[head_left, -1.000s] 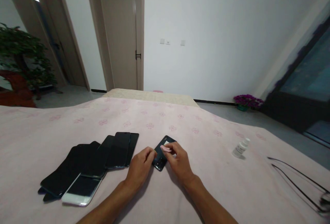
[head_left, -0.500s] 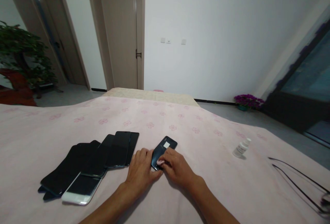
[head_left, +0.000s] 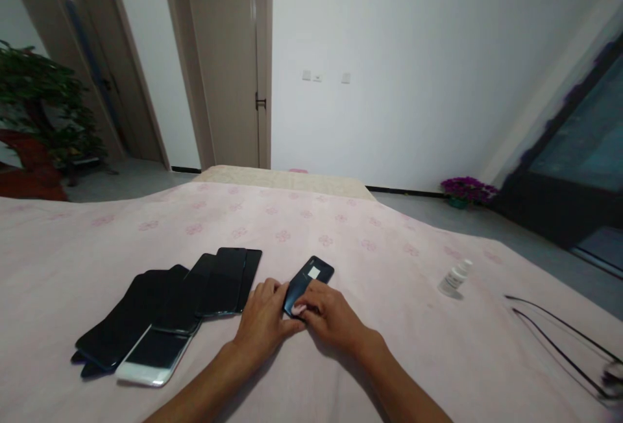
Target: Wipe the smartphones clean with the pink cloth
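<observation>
Hands: two; separate phone: one; overlapping phones: at least six — exact count hidden; pink wad: one; spray bottle: one; eyeglasses: one pair

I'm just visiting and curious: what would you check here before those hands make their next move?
1. Phone lying on the pink cover, white label facing up: ok.
2. Left hand against the phone's edge: ok.
3. Pale pad between the right hand's fingers and over the phone's near end: ok.
4. Gap between left hand and the overlapping phones: cannot tell; they look very close.
5. White bottle standing apart from both hands: ok.
6. Liquid inside the bottle: cannot tell.
</observation>
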Tool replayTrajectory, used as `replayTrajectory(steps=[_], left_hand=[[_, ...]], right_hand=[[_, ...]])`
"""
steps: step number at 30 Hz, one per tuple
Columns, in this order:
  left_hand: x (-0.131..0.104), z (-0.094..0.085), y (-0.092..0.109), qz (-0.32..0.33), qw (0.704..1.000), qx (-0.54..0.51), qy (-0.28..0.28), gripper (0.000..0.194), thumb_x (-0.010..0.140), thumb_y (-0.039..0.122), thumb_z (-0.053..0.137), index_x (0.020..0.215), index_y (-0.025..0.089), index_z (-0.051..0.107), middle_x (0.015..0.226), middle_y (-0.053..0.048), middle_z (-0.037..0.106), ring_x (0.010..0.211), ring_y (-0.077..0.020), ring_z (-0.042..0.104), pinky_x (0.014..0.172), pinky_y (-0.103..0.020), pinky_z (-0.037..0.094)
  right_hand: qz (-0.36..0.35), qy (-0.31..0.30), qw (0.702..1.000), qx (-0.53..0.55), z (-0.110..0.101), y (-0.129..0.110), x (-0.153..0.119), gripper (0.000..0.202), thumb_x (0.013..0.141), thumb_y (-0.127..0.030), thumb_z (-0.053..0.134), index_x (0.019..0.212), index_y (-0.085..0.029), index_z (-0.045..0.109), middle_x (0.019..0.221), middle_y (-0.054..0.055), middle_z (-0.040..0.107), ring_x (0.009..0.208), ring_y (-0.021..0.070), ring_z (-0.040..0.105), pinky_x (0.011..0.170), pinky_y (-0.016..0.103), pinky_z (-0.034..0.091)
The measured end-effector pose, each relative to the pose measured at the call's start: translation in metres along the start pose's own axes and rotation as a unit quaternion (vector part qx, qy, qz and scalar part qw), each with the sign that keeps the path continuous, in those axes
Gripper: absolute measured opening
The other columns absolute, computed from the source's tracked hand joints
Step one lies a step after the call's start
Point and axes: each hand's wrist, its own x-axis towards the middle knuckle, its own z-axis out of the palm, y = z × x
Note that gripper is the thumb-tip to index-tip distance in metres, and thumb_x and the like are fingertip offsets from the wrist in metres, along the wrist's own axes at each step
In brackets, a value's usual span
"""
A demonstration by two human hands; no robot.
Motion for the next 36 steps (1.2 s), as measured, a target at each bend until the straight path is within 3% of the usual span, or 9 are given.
replayTrajectory(steps=[6, 13, 19, 25, 28, 33, 36], left_hand=[[0.001, -0.002, -0.002, -0.001, 1.000, -0.019, -0.013, 0.051, 0.067, 0.035, 0.076, 0.116, 0.027, 0.062, 0.106, -0.004, 0.056, 0.100, -0.0246, 0.052, 0.088, -0.034, 0.039], [0.001, -0.006, 0.001, 0.003, 1.000, -0.025, -0.010, 0.048, 0.070, 0.037, 0.074, 0.116, 0.028, 0.062, 0.105, -0.004, 0.056, 0.100, -0.0247, 0.053, 0.088, -0.034, 0.040], [0.001, -0.006, 0.000, -0.003, 1.000, -0.025, -0.012, 0.050, 0.068, 0.034, 0.074, 0.116, 0.027, 0.062, 0.105, -0.004, 0.056, 0.100, -0.0248, 0.053, 0.088, -0.035, 0.040], [0.000, -0.006, 0.001, 0.008, 1.000, -0.018, -0.004, 0.043, 0.071, 0.035, 0.073, 0.112, 0.027, 0.064, 0.103, -0.003, 0.057, 0.098, -0.0239, 0.054, 0.088, -0.034, 0.040], [-0.001, -0.006, 0.001, 0.011, 1.000, -0.012, -0.001, 0.043, 0.071, 0.036, 0.073, 0.112, 0.027, 0.064, 0.102, -0.003, 0.057, 0.097, -0.0239, 0.054, 0.087, -0.034, 0.040], [-0.001, -0.004, 0.001, 0.012, 1.000, 0.003, 0.005, 0.052, 0.070, 0.036, 0.074, 0.119, 0.027, 0.061, 0.105, -0.004, 0.057, 0.100, -0.0247, 0.054, 0.089, -0.035, 0.040], [0.000, -0.003, 0.002, 0.007, 1.000, 0.027, 0.001, 0.057, 0.069, 0.041, 0.076, 0.122, 0.028, 0.059, 0.107, -0.005, 0.057, 0.102, -0.0262, 0.054, 0.091, -0.037, 0.040]], right_hand=[[0.083, 0.078, 0.991, -0.073, 0.005, 0.014, -0.002, 0.014, 0.089, -0.011, 0.057, 0.087, -0.019, 0.068, 0.086, 0.004, 0.061, 0.084, 0.0183, 0.057, 0.075, 0.030, 0.045], [0.018, -0.001, 1.000, 0.015, -0.003, 0.001, -0.001, 0.021, 0.083, -0.004, 0.059, 0.087, -0.022, 0.069, 0.094, 0.001, 0.066, 0.090, 0.0165, 0.060, 0.081, 0.028, 0.046], [0.094, 0.061, 0.990, -0.083, 0.000, 0.011, -0.003, 0.015, 0.088, -0.010, 0.057, 0.088, -0.020, 0.069, 0.088, 0.004, 0.062, 0.083, 0.0178, 0.057, 0.074, 0.030, 0.046], [0.034, 0.020, 0.999, -0.028, 0.001, 0.002, 0.000, 0.020, 0.083, -0.003, 0.059, 0.086, -0.021, 0.068, 0.093, 0.002, 0.064, 0.090, 0.0170, 0.059, 0.081, 0.028, 0.046], [0.037, -0.001, 0.999, -0.030, -0.004, 0.001, 0.000, 0.021, 0.081, -0.002, 0.060, 0.087, -0.021, 0.068, 0.094, 0.002, 0.064, 0.090, 0.0168, 0.059, 0.081, 0.028, 0.046], [0.102, 0.048, 0.989, -0.100, -0.001, 0.010, -0.003, 0.017, 0.085, -0.006, 0.057, 0.089, -0.019, 0.068, 0.090, 0.005, 0.062, 0.084, 0.0178, 0.057, 0.075, 0.029, 0.046], [0.089, 0.054, 0.991, -0.089, 0.002, 0.009, -0.003, 0.017, 0.085, -0.006, 0.057, 0.087, -0.019, 0.068, 0.089, 0.005, 0.062, 0.084, 0.0177, 0.058, 0.075, 0.029, 0.047]])
